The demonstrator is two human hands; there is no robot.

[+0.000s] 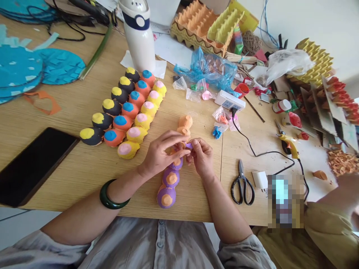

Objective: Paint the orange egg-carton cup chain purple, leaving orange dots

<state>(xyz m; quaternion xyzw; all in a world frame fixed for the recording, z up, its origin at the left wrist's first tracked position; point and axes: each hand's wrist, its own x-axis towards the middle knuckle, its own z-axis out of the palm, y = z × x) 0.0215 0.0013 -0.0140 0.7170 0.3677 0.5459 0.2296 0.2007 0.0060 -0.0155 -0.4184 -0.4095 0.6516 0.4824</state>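
Note:
A strip of egg-carton cups [171,178] lies in front of me, its near cups covered in purple with orange round patches. The far cups [185,121] are plain orange. Above the strip's middle, my right hand [202,157] pinches a small purple piece of soft clay [189,145]. My left hand [164,148] reaches over the strip from the left, fingers stretched and thumb apart, with its tips close around the same piece. Whether they touch it I cannot tell. The hands hide part of the strip. Left of them stand rows of black, orange and yellow cups [128,108] with coloured tops.
Scissors [242,183] and a white charger [260,180] lie to the right, beside a cable. A power strip [230,101], clay bags [221,116] and a white bottle [138,37] stand farther back. A dark phone [37,164] lies left. Another person's arm [333,201] is at right.

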